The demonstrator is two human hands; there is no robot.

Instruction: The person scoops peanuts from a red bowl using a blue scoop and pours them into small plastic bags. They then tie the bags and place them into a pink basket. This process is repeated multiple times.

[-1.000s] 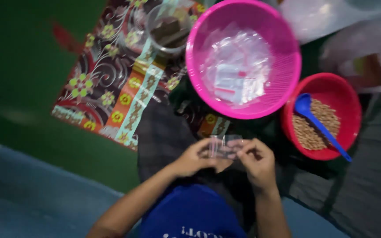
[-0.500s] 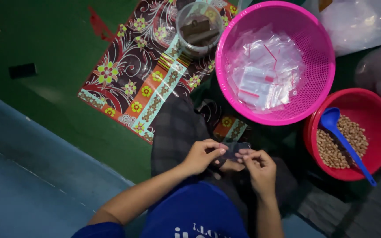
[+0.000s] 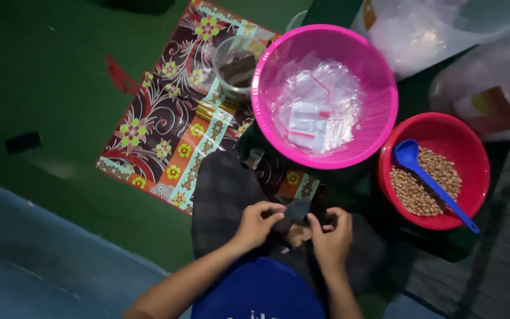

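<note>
My left hand [image 3: 259, 223] and my right hand [image 3: 331, 235] meet over my lap, both pinching a small clear plastic bag [image 3: 298, 208] between fingertips. Just beyond them stands a pink basket [image 3: 267, 77] with several small clear zip bags [image 3: 318, 109] inside. To the right sits a red bowl [image 3: 463, 139] of brown seeds [image 3: 420, 188] with a blue scoop [image 3: 427, 177] lying in it.
A flowered mat [image 3: 175, 127] covers the green floor [image 3: 42, 77] on the left. A clear round container [image 3: 235, 64] stands on it beside the basket. Large clear plastic bags [image 3: 444, 29] fill the upper right. A small dark object [image 3: 23, 142] lies far left.
The view has shifted, so the basket and bowl sit further right. My hands stay together on the small bag over my lap.
</note>
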